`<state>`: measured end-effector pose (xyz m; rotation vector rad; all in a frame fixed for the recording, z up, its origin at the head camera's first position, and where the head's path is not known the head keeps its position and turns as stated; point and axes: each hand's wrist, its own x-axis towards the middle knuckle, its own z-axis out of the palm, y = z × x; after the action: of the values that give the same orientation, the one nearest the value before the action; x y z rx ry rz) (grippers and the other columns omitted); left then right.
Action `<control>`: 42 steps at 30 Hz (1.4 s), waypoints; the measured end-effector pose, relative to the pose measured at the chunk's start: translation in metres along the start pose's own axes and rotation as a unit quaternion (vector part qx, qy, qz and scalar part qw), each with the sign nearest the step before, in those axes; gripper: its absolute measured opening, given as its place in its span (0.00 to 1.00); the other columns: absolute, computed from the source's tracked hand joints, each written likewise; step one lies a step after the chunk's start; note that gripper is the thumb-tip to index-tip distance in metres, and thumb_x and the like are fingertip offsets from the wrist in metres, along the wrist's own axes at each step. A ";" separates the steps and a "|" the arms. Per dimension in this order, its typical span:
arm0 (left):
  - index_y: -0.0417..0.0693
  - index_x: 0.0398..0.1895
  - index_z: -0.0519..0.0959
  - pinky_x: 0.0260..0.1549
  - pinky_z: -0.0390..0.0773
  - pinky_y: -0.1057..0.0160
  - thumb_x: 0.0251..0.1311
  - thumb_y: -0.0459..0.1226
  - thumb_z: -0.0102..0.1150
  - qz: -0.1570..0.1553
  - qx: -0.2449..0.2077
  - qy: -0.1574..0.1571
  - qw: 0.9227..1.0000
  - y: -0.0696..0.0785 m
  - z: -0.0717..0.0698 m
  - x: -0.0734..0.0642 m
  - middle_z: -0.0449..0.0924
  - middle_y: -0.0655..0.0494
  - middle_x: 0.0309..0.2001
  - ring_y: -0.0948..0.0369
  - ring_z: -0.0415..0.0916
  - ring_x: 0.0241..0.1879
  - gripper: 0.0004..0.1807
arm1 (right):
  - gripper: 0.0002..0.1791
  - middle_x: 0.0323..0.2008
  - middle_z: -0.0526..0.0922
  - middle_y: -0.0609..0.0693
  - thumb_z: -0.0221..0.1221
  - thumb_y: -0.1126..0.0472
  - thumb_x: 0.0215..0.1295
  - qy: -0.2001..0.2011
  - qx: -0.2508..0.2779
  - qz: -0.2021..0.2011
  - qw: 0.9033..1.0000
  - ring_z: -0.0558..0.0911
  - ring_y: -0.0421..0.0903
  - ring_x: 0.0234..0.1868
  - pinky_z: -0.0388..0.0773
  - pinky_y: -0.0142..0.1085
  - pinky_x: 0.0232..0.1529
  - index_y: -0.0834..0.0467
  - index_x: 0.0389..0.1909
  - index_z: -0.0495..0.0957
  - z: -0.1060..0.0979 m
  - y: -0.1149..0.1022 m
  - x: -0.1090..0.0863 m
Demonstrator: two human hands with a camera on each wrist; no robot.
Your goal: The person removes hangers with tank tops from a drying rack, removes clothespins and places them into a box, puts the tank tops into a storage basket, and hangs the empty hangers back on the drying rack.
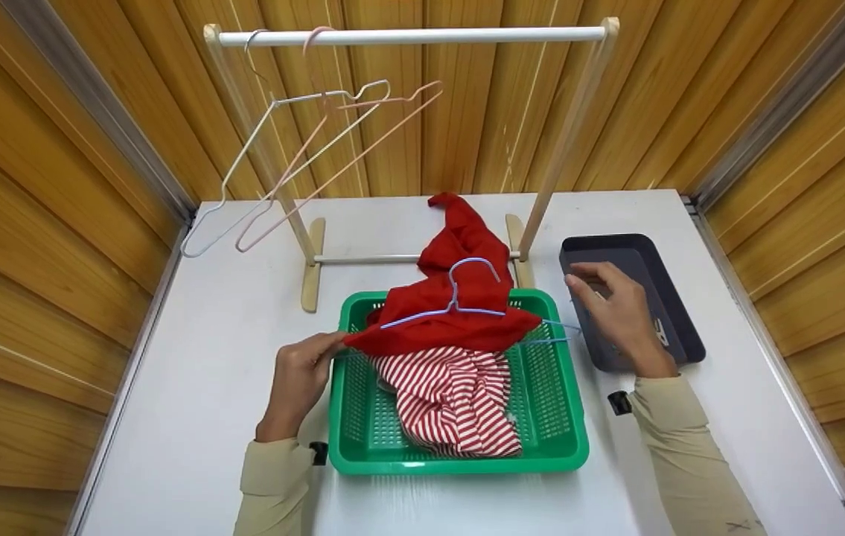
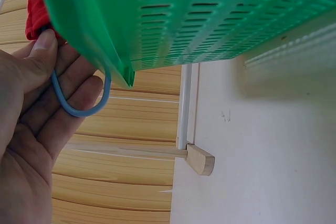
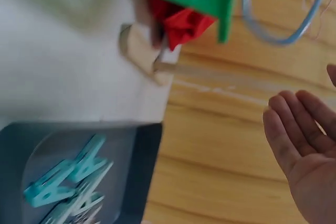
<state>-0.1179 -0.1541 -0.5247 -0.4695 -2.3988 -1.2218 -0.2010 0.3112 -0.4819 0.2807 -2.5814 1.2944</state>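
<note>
A blue wire hanger lies across a red garment over the green basket. At its left end my left hand pinches the garment's edge. In the left wrist view the thumb presses the red cloth against the fingers, beside the hanger's rounded blue end. My right hand holds nothing, its fingers loosely bent above the dark tray, apart from the hanger's bare right end. Under the red garment, a red-and-white striped garment is bunched in the basket.
A clothes rack stands behind the basket, with a white hanger and a pink hanger on its left. Part of the red garment trails over the rack's base. The dark tray at right holds several teal clothespins.
</note>
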 end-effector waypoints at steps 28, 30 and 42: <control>0.34 0.55 0.87 0.50 0.86 0.55 0.65 0.22 0.66 -0.001 -0.016 -0.023 1.000 0.003 0.001 0.003 0.89 0.44 0.51 0.49 0.89 0.51 0.15 | 0.07 0.40 0.91 0.47 0.69 0.67 0.69 -0.164 0.052 -0.159 0.972 0.86 0.44 0.39 0.83 0.25 0.46 0.59 0.45 0.91 0.039 -0.042 -0.014; 0.34 0.57 0.86 0.51 0.86 0.55 0.67 0.23 0.65 -0.006 -0.021 -0.029 0.999 0.004 0.000 0.004 0.89 0.44 0.53 0.49 0.88 0.52 0.16 | 0.07 0.40 0.91 0.48 0.70 0.67 0.68 -0.154 0.048 -0.160 0.974 0.86 0.44 0.39 0.83 0.25 0.45 0.59 0.45 0.91 0.040 -0.043 -0.015; 0.37 0.62 0.84 0.54 0.83 0.58 0.69 0.28 0.66 0.011 -0.032 0.003 0.999 0.005 -0.003 0.009 0.87 0.48 0.58 0.51 0.86 0.57 0.19 | 0.07 0.41 0.91 0.47 0.71 0.67 0.67 -0.141 0.056 -0.160 0.975 0.87 0.44 0.41 0.83 0.25 0.43 0.60 0.45 0.91 0.041 -0.054 -0.020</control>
<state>-0.1230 -0.1529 -0.5149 -0.5105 -2.3497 -1.2920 -0.1719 0.2477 -0.4708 0.9214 -2.5402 1.3608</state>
